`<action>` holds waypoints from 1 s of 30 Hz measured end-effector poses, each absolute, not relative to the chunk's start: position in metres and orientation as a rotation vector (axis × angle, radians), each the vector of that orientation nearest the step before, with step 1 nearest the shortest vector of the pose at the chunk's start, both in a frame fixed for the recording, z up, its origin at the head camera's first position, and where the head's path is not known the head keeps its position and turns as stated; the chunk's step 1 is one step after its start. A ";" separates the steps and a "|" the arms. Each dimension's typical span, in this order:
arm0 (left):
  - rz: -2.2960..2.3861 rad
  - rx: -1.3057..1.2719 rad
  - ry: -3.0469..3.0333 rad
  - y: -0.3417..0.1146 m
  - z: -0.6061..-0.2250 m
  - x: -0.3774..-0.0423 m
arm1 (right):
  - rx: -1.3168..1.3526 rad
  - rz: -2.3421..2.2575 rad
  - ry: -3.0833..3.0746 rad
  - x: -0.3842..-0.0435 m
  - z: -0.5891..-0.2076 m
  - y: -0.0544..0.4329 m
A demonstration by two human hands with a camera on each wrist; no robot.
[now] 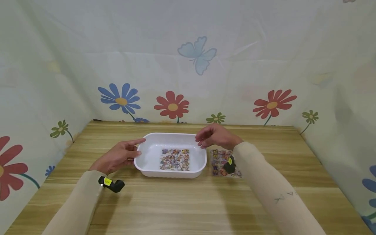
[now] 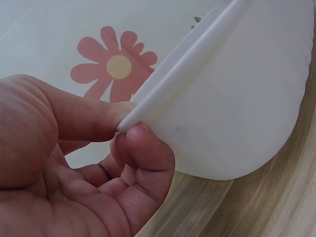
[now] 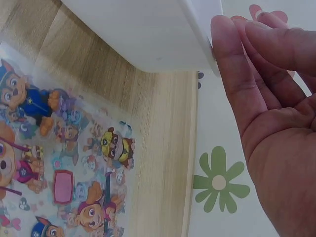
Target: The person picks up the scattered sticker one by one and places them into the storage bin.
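A white plastic basin (image 1: pixel 173 174) sits on the table, with a sheet of small colourful cartoon stickers (image 1: pixel 175 160) lying flat inside it. My left hand (image 1: pixel 120 155) pinches the basin's left rim between thumb and fingers, as the left wrist view shows up close. At the far right corner, my right hand (image 1: pixel 217 135) hovers by the rim with fingers loosely bent. In the right wrist view one fingertip (image 3: pixel 224 32) is right at the rim, and the thumb lies off to the side. Another sheet of cartoon dog stickers (image 3: pixel 74 163) lies right of the basin, partly hidden by my right forearm.
The wood-grain table (image 1: pixel 176 209) ends at a back edge against a pale cloth wall (image 1: pixel 235 75) printed with flowers and a butterfly. Similar cloth hangs on both sides. Black camera mounts (image 1: pixel 113 184) sit on both wrists.
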State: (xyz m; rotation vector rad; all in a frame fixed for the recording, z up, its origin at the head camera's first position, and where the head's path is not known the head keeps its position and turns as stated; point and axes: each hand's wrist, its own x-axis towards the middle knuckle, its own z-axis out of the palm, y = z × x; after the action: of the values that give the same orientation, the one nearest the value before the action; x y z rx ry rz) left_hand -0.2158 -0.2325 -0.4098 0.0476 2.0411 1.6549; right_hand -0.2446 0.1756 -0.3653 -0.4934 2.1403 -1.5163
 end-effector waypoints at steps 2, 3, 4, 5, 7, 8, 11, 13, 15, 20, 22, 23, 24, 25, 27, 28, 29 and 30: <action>1.654 0.047 2.043 -0.232 -0.410 -0.216 | -0.501 -1.519 2.142 -0.244 -0.366 0.178; 1.653 0.046 2.044 -0.232 -0.410 -0.216 | -0.505 -1.520 2.142 -0.244 -0.366 0.180; 1.651 0.046 2.046 -0.232 -0.410 -0.216 | -0.506 -1.521 2.142 -0.244 -0.367 0.181; 1.649 0.045 2.048 -0.232 -0.410 -0.215 | -0.504 -1.525 2.140 -0.244 -0.367 0.182; 1.649 0.044 2.046 -0.232 -0.410 -0.215 | -0.497 -1.534 2.140 -0.243 -0.367 0.185; 1.651 0.043 2.044 -0.232 -0.411 -0.215 | -0.485 -1.544 2.139 -0.242 -0.367 0.186; 1.657 0.047 2.039 -0.232 -0.411 -0.215 | -0.466 -1.565 2.142 -0.240 -0.367 0.190; 1.659 0.050 2.036 -0.232 -0.411 -0.215 | -0.462 -1.579 2.144 -0.239 -0.367 0.193; 1.657 0.053 2.037 -0.232 -0.411 -0.215 | -0.472 -1.580 2.149 -0.239 -0.368 0.197; 1.652 0.062 2.042 -0.232 -0.410 -0.215 | -0.473 -1.548 2.177 -0.237 -0.369 0.208; 1.652 0.065 2.044 -0.232 -0.410 -0.215 | -0.459 -1.514 2.207 -0.236 -0.370 0.212; 1.651 0.068 2.046 -0.232 -0.410 -0.215 | -0.453 -1.498 2.220 -0.236 -0.371 0.214; 1.650 0.069 2.047 -0.232 -0.410 -0.215 | -0.444 -1.485 2.229 -0.236 -0.371 0.216; 1.652 0.070 2.046 -0.232 -0.410 -0.215 | -0.440 -1.469 2.243 -0.236 -0.372 0.218; 1.654 0.075 2.042 -0.232 -0.410 -0.215 | -0.431 -1.444 2.267 -0.236 -0.375 0.222; 1.656 0.076 2.040 -0.232 -0.411 -0.215 | -0.423 -1.437 2.272 -0.236 -0.376 0.224; 1.657 0.076 2.038 -0.232 -0.411 -0.216 | -0.416 -1.431 2.278 -0.236 -0.377 0.226; 1.658 0.075 2.038 -0.232 -0.411 -0.216 | -0.403 -1.421 2.285 -0.235 -0.379 0.228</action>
State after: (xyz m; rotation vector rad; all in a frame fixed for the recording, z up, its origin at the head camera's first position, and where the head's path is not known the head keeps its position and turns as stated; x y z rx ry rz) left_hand -0.2156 -0.2322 -0.4114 0.0751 2.0385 1.6579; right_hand -0.2353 0.2282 -0.3788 -0.4030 2.2849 -1.4206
